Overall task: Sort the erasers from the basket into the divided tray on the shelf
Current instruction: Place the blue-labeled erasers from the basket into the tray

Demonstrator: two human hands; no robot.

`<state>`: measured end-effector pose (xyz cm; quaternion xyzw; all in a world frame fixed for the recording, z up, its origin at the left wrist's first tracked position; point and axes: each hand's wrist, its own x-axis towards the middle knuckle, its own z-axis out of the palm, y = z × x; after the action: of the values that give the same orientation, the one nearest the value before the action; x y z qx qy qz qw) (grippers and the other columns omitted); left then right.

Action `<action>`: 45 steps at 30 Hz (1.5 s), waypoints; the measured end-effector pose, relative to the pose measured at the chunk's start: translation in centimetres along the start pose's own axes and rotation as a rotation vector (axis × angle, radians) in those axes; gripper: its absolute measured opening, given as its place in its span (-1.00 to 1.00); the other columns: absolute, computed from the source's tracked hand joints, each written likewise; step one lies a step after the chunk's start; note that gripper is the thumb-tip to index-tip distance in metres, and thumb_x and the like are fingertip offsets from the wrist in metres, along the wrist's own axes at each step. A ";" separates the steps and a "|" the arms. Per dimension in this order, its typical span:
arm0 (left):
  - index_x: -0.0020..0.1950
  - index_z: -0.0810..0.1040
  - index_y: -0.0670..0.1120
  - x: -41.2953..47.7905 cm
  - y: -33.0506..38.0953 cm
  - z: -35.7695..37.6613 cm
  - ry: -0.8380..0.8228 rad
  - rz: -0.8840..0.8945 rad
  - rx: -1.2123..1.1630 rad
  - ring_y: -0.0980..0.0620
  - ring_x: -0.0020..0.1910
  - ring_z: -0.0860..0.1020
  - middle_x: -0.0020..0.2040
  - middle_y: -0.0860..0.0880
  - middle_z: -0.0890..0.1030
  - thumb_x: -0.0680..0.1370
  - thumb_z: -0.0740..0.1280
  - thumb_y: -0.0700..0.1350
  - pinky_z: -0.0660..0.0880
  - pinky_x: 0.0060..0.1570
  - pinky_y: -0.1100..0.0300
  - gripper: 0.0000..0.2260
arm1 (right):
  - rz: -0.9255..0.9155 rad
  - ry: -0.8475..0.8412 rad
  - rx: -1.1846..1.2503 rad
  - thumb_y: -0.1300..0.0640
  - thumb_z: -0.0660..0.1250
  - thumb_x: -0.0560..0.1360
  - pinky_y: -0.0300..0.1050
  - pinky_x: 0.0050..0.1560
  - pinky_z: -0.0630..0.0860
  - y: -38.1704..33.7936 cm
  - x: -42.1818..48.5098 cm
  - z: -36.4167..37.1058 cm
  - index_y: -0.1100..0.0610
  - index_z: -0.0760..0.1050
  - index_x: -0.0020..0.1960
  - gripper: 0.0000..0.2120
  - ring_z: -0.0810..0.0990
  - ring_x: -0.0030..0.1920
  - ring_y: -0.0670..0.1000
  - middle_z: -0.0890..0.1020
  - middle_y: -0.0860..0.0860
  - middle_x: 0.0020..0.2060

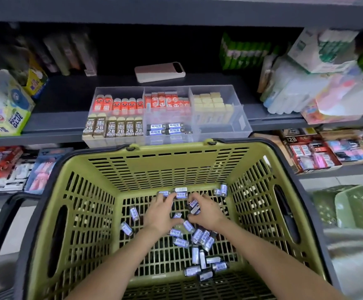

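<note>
Gathering looks to be the step in hand. A held eraser (194,207), a small dark block in a glossy blue-and-white sleeve, sits under the curled fingers of the right hand (207,211). There may be more than one in that grip, but the blur does not let me count. Just left of it, the left hand (160,213) lies with its fingers fairly straight. Its tips touch another such block, and it holds nothing that I can see.

Around both hands the loose erasers (200,237) lie scattered. A thick cluster sits behind the right wrist, toward the person, a few singles lie left of the left hand, and several rest beyond the fingertips near the far wall. All are short, hard-edged rectangular bars in slick wrappers, and I would expect them to slide on one another. They rest on the slotted floor of the basket (172,165), an olive plastic lattice with a dark rim.

Up and beyond the grip, on the dark shelf (68,98), stands the divided tray (219,92), made of clear rigid plastic. Its front middle compartment holds matching blue-labelled bars (165,129), so I judge the handful belongs there. The next move calls for closing on a few bars, lifting them clear of the basket's far wall and laying them flat in that compartment. Many remain to be moved.

The neighbouring compartments hold orange-sleeved erasers (116,103), brown 2B erasers (115,128), red-and-white erasers (167,100) and bare cream blocks (211,102).
</note>
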<state>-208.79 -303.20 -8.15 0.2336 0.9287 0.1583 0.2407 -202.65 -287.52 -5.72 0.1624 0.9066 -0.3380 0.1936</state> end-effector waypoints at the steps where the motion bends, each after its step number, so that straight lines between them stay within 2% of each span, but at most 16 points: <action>1: 0.49 0.16 0.06 0.2 -0.1 0.0 -0.002 0.025 0.007 -0.05 0.29 0.35 0.29 -0.06 0.40 0.40 0.43 0.18 0.37 0.23 0.10 -0.24 | 0.005 0.012 0.035 0.11 0.40 0.36 -0.20 -0.24 0.36 0.1 0.0 0.0 0.02 0.37 0.15 -0.60 0.47 -0.27 0.01 0.47 0.07 0.03; 7: 0.50 0.23 0.04 0.5 -1.4 -0.9 -0.092 0.230 0.056 -0.05 0.35 0.36 0.33 -0.05 0.44 0.53 0.35 0.02 0.28 0.33 0.14 -0.42 | 0.092 -0.003 0.362 0.20 0.40 0.38 -0.17 -0.41 0.43 1.0 0.3 -1.2 0.02 0.36 0.01 -0.70 0.43 -0.47 -0.04 0.48 -0.04 -0.28; 12: 0.47 0.30 0.04 0.2 -1.3 -1.4 -0.080 0.232 -0.059 0.02 0.11 0.45 0.15 -0.04 0.47 0.55 0.32 -0.03 0.40 0.17 0.19 -0.51 | 0.157 -0.081 0.659 0.26 0.40 0.41 -0.18 -0.41 0.48 0.8 0.0 -2.3 0.05 0.37 0.05 -0.69 0.38 -0.49 -0.05 0.43 0.02 -0.36; 14: 0.41 0.36 -0.01 0.1 -0.7 -1.5 -0.061 0.104 -0.345 0.03 -0.05 0.48 0.05 -0.07 0.48 0.55 0.32 -0.10 0.48 0.01 0.19 -0.57 | 0.159 -0.095 0.717 0.26 0.39 0.42 -0.21 -0.40 0.50 0.1 -0.2 -2.9 0.05 0.36 0.08 -0.68 0.41 -0.47 -0.04 0.45 0.04 -0.32; 18: 0.26 0.43 -0.20 -0.5 0.9 -3.6 -0.259 -0.342 -1.476 -0.08 -0.09 0.53 0.07 -0.21 0.46 0.57 0.18 -0.22 0.58 -0.23 0.12 -0.73 | 0.046 -0.075 0.730 0.24 0.41 0.40 -0.20 -0.34 0.50 -2.8 -1.0 -4.5 0.02 0.37 0.04 -0.69 0.49 -0.40 -0.04 0.55 0.03 -0.22; 20: 0.20 0.46 -0.24 -0.8 1.6 -5.2 -0.374 -0.407 -1.703 -0.13 -0.16 0.55 -0.01 -0.25 0.52 0.51 0.18 -0.16 0.58 -0.26 0.05 -0.69 | -0.055 -0.040 0.683 0.22 0.43 0.38 -0.26 -0.34 0.48 -4.5 -1.7 -5.3 0.00 0.39 0.04 -0.68 0.53 -0.34 -0.08 0.56 0.03 -0.12; 23: 0.07 0.65 -0.15 -1.5 3.1 -7.2 -0.540 -0.304 -1.710 -0.09 -0.18 0.65 -0.11 -0.15 0.67 0.51 0.23 0.13 0.58 -0.20 0.03 -0.60 | -0.231 0.069 0.374 0.16 0.45 0.33 -0.27 -0.27 0.42 -6.7 -3.1 -6.1 -0.04 0.42 0.06 -0.64 0.50 -0.28 -0.24 0.52 -0.04 -0.12; 26: -0.10 0.72 -0.07 -2.1 4.4 -9.0 -0.545 -0.198 -1.688 0.01 -0.20 0.66 -0.09 -0.09 0.69 0.41 0.28 0.22 0.59 -0.25 0.11 -0.60 | -0.305 0.173 0.142 0.04 0.48 0.32 -0.20 -0.08 0.41 -7.8 -4.3 -7.0 -0.10 0.46 0.18 -0.55 0.48 -0.11 -0.15 0.48 -0.05 -0.08; 28: -0.14 0.72 -0.08 -2.7 5.0 -10.2 -0.535 -0.161 -1.684 0.06 -0.32 0.62 -0.16 -0.08 0.68 0.38 0.32 0.17 0.56 -0.37 0.19 -0.64 | -0.339 0.173 0.213 0.08 0.47 0.38 -0.30 -0.12 0.38 -8.3 -5.0 -8.1 -0.05 0.51 0.21 -0.59 0.44 -0.22 -0.23 0.46 -0.05 -0.11; 30: -0.10 0.68 -0.11 -3.3 5.4 -11.4 -0.531 -0.126 -1.677 0.04 -0.37 0.60 -0.21 -0.09 0.66 0.39 0.34 0.12 0.51 -0.47 0.25 -0.67 | -0.356 0.145 0.311 0.15 0.42 0.44 -0.29 -0.17 0.40 -8.7 -5.5 -9.3 0.03 0.53 0.20 -0.66 0.42 -0.32 -0.18 0.43 -0.01 -0.14; 33: 0.03 0.61 -0.08 -3.8 5.7 -13.1 -0.505 -0.047 -1.587 -0.03 -0.32 0.63 -0.20 -0.09 0.66 0.39 0.35 0.00 0.48 -0.51 0.27 -0.73 | -0.371 0.099 0.506 0.26 0.31 0.51 -0.18 -0.22 0.48 -9.2 -6.3 -10.9 0.08 0.53 0.14 -0.78 0.48 -0.30 -0.02 0.47 0.07 -0.17; 35: 0.09 0.57 -0.06 -4.1 5.9 -14.4 -0.497 -0.002 -1.516 -0.03 -0.32 0.63 -0.16 -0.08 0.67 0.39 0.35 -0.05 0.47 -0.50 0.27 -0.72 | -0.363 0.094 0.576 0.27 0.27 0.54 -0.23 -0.24 0.47 -9.8 -6.6 -11.7 0.07 0.49 0.14 -0.79 0.50 -0.29 -0.06 0.51 0.04 -0.23; 38: 0.14 0.51 -0.08 -4.3 6.2 -16.3 -0.512 0.067 -1.383 -0.03 -0.31 0.62 -0.15 -0.10 0.62 0.42 0.34 -0.06 0.43 -0.50 0.30 -0.69 | -0.306 0.222 0.532 0.20 0.31 0.52 -0.04 -0.17 0.43 -10.5 -6.3 -12.5 0.08 0.48 0.16 -0.78 0.43 -0.31 -0.02 0.46 0.07 -0.33; 41: 0.23 0.48 -0.09 -4.5 6.6 -18.2 -0.512 0.115 -1.265 0.00 -0.30 0.61 -0.15 -0.11 0.59 0.41 0.34 -0.05 0.43 -0.48 0.31 -0.60 | -0.324 0.241 0.572 0.17 0.34 0.50 0.10 -0.12 0.44 -11.7 -6.4 -13.2 0.06 0.59 -0.03 -0.92 0.42 -0.25 0.03 0.50 0.33 -0.25; 43: 0.22 0.49 -0.05 -4.6 6.8 -19.4 -0.502 0.147 -1.218 0.01 -0.29 0.60 -0.14 -0.09 0.61 0.41 0.35 -0.05 0.44 -0.45 0.31 -0.62 | -0.333 0.206 0.702 0.19 0.34 0.50 -0.03 -0.09 0.53 -12.2 -6.4 -13.9 0.15 0.60 -0.06 -0.93 0.51 -0.21 0.01 0.57 0.27 -0.19; 45: 0.16 0.52 -0.08 -4.5 6.8 -20.5 -0.479 0.163 -1.199 0.01 -0.30 0.60 -0.13 -0.07 0.62 0.42 0.35 -0.06 0.42 -0.48 0.32 -0.68 | -0.338 0.185 0.827 0.23 0.30 0.52 -0.24 -0.21 0.52 -12.8 -6.2 -14.9 0.19 0.56 -0.09 -0.93 0.53 -0.28 -0.06 0.59 0.10 -0.29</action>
<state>-213.49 -303.48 13.39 0.1575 0.5793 0.6103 0.5169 -206.29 -287.67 14.56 0.1052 0.7227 -0.6826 -0.0274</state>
